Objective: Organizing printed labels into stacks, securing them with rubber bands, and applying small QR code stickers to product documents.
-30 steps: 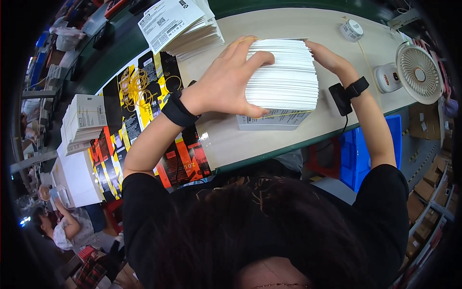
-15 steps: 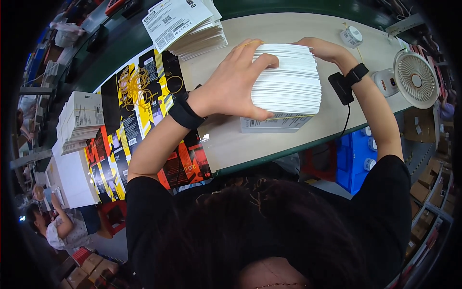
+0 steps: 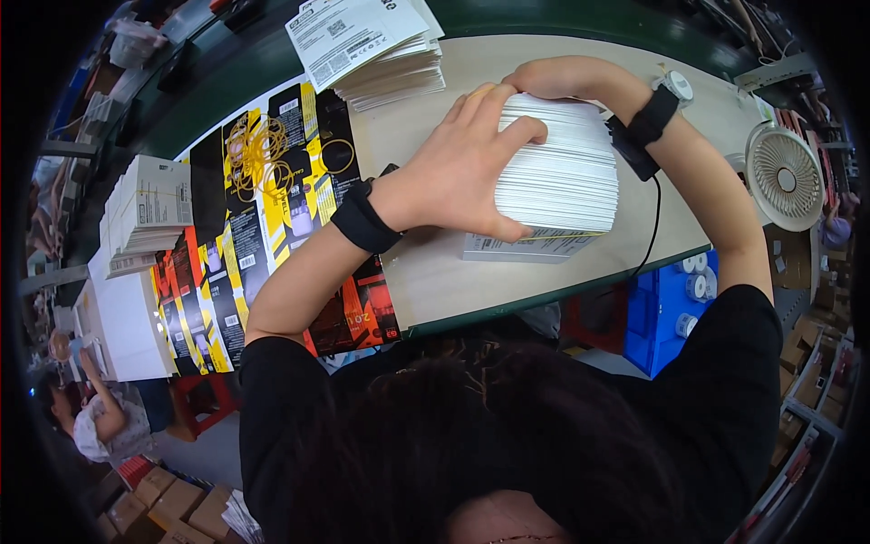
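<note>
2 bare hands hold 1 thick white stack of paper sheets (image 3: 560, 172) in the head view. The stack sits on the pale wooden table top (image 3: 507, 63), a bit right of the middle. The left hand (image 3: 462, 168) lies over the left side of the stack, with its fingers spread and curled over the top edge and its thumb low on the near side. The right hand (image 3: 562, 77) bends over the far edge of the stack and presses on it. Both hands grip the stack. Each wrist has a black band on it. A thin black cord (image 3: 654, 222) hangs from the right band and runs down to the near table edge.

A flat white leaflet with small print (image 3: 517, 247) lies under the stack and sticks out on the near side. Far on the table is another pile of white printed leaflets (image 3: 376, 45). To the left lie black and yellow card sheets (image 3: 263, 208) with loose yellow rubber bands (image 3: 258, 150) on them. More left are white paper bundles (image 3: 145, 213). A small white round fan (image 3: 784, 177) stands at the right. A blue plastic bin (image 3: 675, 308) sits below the table, near right.
</note>
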Motion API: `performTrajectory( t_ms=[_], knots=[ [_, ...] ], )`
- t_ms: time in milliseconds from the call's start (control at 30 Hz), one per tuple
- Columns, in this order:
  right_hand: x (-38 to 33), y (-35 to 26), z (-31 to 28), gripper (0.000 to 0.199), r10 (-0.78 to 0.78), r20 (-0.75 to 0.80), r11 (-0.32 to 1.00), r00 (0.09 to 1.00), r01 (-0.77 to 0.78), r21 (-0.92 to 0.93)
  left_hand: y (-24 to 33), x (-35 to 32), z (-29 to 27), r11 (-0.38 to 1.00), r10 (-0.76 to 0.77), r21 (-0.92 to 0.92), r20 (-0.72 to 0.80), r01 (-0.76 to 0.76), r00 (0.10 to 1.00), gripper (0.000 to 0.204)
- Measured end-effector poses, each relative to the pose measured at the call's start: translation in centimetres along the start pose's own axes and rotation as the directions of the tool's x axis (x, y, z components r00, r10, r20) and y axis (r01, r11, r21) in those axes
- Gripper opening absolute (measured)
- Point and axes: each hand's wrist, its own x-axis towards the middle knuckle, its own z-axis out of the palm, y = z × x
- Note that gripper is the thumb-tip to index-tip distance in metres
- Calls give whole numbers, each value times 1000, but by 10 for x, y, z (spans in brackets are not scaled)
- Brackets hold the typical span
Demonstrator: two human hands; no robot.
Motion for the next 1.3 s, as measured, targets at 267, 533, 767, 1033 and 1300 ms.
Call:
performTrajectory(
  t_ms=[267,533,767,1033,1300],
  knots=[
    [6,7,28,27,-113,-393,872,913,-98,-479,1,-3,4,1000,-8,21,11,8,1000,76],
    [-7,-3,38,20,-155,-589,788,793,-260,-558,1,-2,2,999,-17,41,7,17,1000,76],
    [-16,-4,46,21,11,-388,859,922,-208,-469,1,-3,5,1000,-2,25,-20,3,1000,80],
    [-25,10,85,37,-79,-816,956,573,-190,-226,-2,-3,8,998,47,54,-66,-44,997,79],
    [-23,9,93,31,-222,-874,924,432,-192,-330,-5,-2,9,996,48,83,-54,-44,997,79]
  ],
)
